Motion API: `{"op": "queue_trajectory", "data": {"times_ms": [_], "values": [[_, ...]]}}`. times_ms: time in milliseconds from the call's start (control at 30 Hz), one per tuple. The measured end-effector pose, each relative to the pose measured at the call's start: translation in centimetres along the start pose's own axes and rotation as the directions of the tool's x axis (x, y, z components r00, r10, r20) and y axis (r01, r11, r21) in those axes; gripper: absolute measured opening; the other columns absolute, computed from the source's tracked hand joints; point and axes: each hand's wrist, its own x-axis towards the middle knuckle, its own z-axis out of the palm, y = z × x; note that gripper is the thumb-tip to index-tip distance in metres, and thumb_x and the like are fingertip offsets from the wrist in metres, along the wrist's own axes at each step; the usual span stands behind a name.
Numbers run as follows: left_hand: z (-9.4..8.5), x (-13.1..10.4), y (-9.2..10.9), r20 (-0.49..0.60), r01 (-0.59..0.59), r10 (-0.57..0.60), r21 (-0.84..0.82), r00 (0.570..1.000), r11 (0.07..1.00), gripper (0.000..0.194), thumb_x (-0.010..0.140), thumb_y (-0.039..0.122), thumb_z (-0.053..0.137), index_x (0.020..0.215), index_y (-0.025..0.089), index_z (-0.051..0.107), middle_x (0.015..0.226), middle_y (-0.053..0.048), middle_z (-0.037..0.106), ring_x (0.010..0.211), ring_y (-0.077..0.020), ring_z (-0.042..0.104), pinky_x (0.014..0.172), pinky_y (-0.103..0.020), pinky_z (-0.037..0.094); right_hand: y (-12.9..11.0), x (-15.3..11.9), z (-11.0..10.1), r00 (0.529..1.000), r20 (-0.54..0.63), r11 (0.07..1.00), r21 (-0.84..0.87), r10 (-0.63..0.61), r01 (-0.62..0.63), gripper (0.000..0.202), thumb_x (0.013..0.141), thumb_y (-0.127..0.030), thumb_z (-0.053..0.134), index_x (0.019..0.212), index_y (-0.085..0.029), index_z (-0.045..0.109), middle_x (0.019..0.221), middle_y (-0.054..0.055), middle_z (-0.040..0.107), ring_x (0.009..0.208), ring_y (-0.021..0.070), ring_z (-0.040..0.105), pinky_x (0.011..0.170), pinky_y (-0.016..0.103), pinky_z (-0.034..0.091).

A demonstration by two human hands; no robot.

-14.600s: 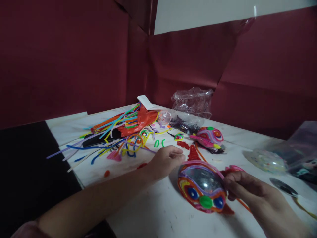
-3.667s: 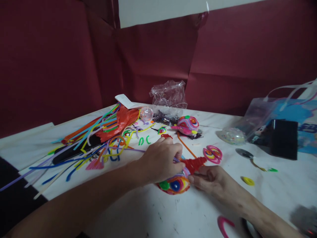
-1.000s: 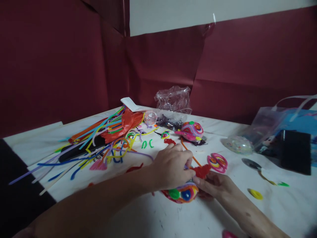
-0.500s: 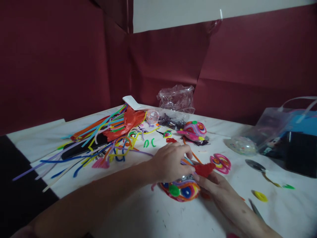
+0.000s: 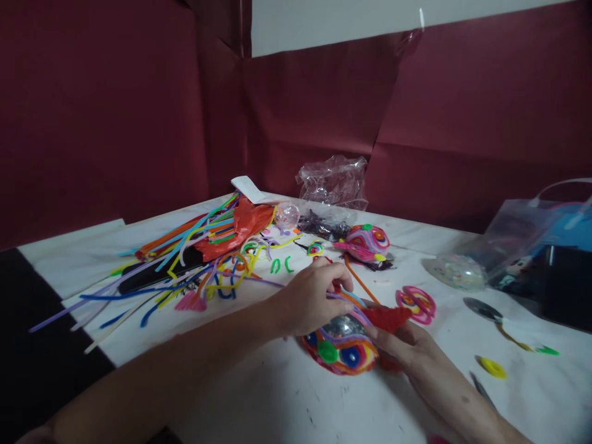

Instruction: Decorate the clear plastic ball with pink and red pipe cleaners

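A rounded craft piece [image 5: 346, 327] covered in coloured pipe cleaners rests low over the table between my hands. It shows a green disc, blue eye-like spots, orange and purple bands, and a bare silvery patch. My left hand [image 5: 308, 302] is on its upper left side, fingers curled and thumb laid along the bands. From the right, my right hand [image 5: 411, 354] grips its side, the thumb near the silvery patch and the other fingers partly hidden behind. A fuzzy red part [image 5: 387, 318] sticks out beside the right thumb.
Behind lies a similar pink craft piece [image 5: 367, 243]. Loose pipe cleaners [image 5: 203, 246] spread at left near a clear ball [image 5: 287, 214]. A pink spiral [image 5: 416, 304], yellow coil [image 5: 492, 367], scissors [image 5: 483, 388] and a dark phone-like slab [image 5: 568, 290] are at right.
My left thumb and fingers have shifted slightly up and left on the craft piece, baring more of its silvery patch. My right hand keeps its grip. The view has moved slightly.
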Motion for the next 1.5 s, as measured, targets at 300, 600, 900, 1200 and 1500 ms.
{"op": "queue_trajectory", "data": {"times_ms": [300, 600, 900, 1200, 1500], "values": [[-0.3, 0.1, -0.4, 0.003, 0.036, -0.036, 0.015, 0.999, 0.999, 0.006, 0.068, 0.018, 0.066, 0.068, 0.015, 0.061, 0.074, 0.003, 0.05, 0.066, -0.0091, 0.047, 0.064, -0.021, 0.039, -0.1, 0.1, 0.1, 1.0, 0.007, 1.0, -0.016, -0.025, 0.025, 0.04, 0.06, -0.044, 0.083, 0.049, -0.019, 0.053, 0.047, -0.005, 0.044, 0.042, 0.0111, 0.033, 0.038, 0.022, 0.024], [-1.0, -0.4, -0.1, 0.039, -0.063, 0.061, 0.069, 0.997, 0.996, 0.003, 0.071, 0.014, 0.064, 0.069, 0.015, 0.062, 0.076, 0.002, 0.056, 0.074, -0.01, 0.051, 0.068, -0.019, 0.038, 0.0, 0.0, -0.3, 0.997, 0.074, 0.998, -0.053, -0.037, 0.041, 0.032, 0.067, -0.048, 0.08, 0.068, -0.018, 0.068, 0.062, 0.0, 0.061, 0.057, 0.0162, 0.05, 0.053, 0.022, 0.041], [-0.6, -0.4, 0.1, -0.008, -0.047, 0.048, 0.108, 0.999, 0.993, 0.004, 0.07, 0.011, 0.061, 0.067, 0.014, 0.062, 0.076, 0.0, 0.057, 0.071, -0.0107, 0.052, 0.067, -0.021, 0.041, -0.5, -0.4, 0.1, 0.998, 0.042, 0.995, -0.085, -0.043, 0.046, 0.039, 0.063, -0.051, 0.079, 0.055, -0.018, 0.061, 0.052, -0.001, 0.053, 0.047, 0.014, 0.043, 0.046, 0.022, 0.04], [-0.5, -0.5, 0.0, -0.033, 0.057, -0.055, 0.066, 0.998, 0.996, 0.006, 0.065, 0.011, 0.06, 0.06, 0.014, 0.059, 0.072, 0.001, 0.056, 0.063, -0.0089, 0.049, 0.062, -0.02, 0.04, -0.4, -0.1, 0.2, 1.0, 0.021, 0.993, -0.117, -0.013, 0.015, 0.044, 0.061, -0.057, 0.078, 0.064, -0.016, 0.063, 0.061, 0.002, 0.06, 0.055, 0.018, 0.051, 0.057, 0.026, 0.049], [-0.8, -0.6, -0.2, 0.005, 0.105, -0.105, -0.047, 0.994, 0.993, 0.003, 0.065, 0.014, 0.063, 0.067, 0.014, 0.06, 0.067, 0.004, 0.053, 0.057, -0.0065, 0.044, 0.054, -0.018, 0.036, 0.3, -0.3, 0.1, 0.998, 0.039, 0.994, -0.095, -0.05, 0.054, 0.056, 0.069, -0.054, 0.077, 0.108, -0.016, 0.064, 0.076, 0.003, 0.066, 0.072, 0.0234, 0.06, 0.062, 0.025, 0.05]]}}
